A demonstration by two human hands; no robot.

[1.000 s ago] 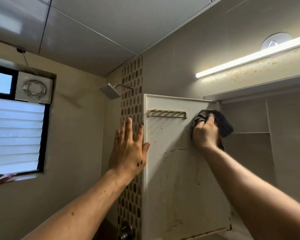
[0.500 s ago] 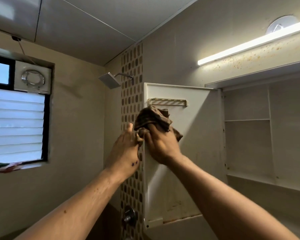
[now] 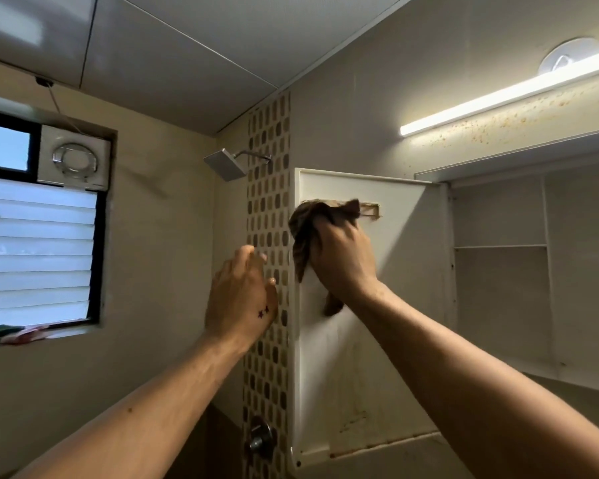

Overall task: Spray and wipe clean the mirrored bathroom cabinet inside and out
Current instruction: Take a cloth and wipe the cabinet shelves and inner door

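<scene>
Our right hand (image 3: 343,257) bunches a brown cloth (image 3: 305,229) against the open door (image 3: 357,357), frame centre, just under its rail (image 3: 369,209). Left hand (image 3: 241,299) hangs loosely spread, empty, beside the edge. We judge inside-door wiping; next, the stained lower panel.

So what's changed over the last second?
The right hand carried the brown cloth leftward across the open cabinet door to the small rack. The left hand let go of the door's edge. The cloth stays gripped, the door open.
</scene>
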